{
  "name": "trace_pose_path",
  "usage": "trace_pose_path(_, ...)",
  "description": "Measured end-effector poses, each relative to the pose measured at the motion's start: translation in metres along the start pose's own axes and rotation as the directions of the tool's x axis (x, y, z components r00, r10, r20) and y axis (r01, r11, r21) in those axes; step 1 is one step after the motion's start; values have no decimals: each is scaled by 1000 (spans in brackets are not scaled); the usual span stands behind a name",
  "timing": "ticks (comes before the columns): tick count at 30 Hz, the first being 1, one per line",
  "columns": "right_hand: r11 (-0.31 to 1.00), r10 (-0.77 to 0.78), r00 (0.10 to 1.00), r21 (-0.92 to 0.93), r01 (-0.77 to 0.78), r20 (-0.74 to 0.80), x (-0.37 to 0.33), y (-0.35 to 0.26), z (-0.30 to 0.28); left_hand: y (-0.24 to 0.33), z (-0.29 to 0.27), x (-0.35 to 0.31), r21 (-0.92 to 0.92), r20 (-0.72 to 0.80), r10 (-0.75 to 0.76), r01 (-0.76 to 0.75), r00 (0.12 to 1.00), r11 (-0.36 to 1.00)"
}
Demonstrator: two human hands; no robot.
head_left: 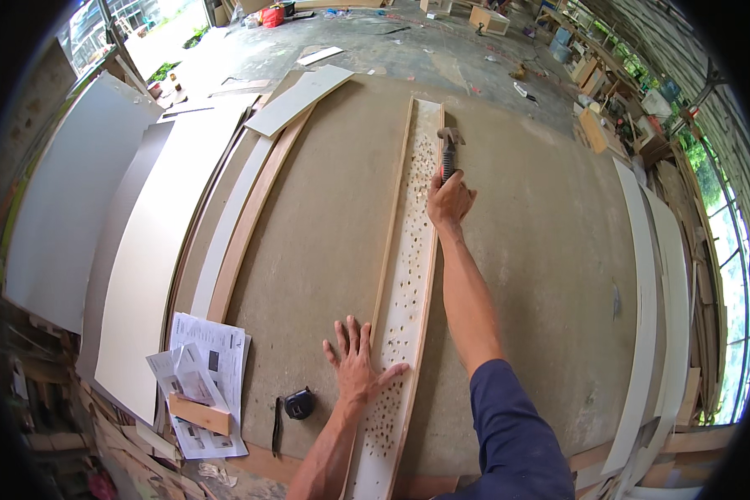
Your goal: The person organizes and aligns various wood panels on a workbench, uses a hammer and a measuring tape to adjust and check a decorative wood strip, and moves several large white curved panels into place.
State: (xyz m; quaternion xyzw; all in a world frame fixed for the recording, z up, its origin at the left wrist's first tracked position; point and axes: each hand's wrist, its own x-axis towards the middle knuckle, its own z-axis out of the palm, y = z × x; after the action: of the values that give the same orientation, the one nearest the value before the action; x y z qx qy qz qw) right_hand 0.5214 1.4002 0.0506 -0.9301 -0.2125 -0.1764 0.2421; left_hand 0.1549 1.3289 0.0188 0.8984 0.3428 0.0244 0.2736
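A long narrow white board [399,325], edged with thin wooden strips and dotted with many small holes or marks, runs lengthwise across the brown worktable. My right hand [451,200] is closed around the dark grip of a hammer [450,154], whose head sits by the right-hand strip near the board's far end. Whether the hammer head touches the strip, I cannot tell. Near the board's closer end, my left hand [357,364] lies with fingers spread. Its fingers rest by the left strip, and the thumb reaches across onto the white face.
Left of my left hand are a black tape measure [299,403] and papers [212,350] under a small wood block [200,414]. White panels [175,217] line the table's left side, with a short loose board [300,98] across some strips. More long boards [637,317] lie along the right edge.
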Motion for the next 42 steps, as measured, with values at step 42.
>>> trace_pose_path(42,395,900,435,-434,-810,7,-471,766,-597,23,85,-224,31,-572,-368,467,733,883)
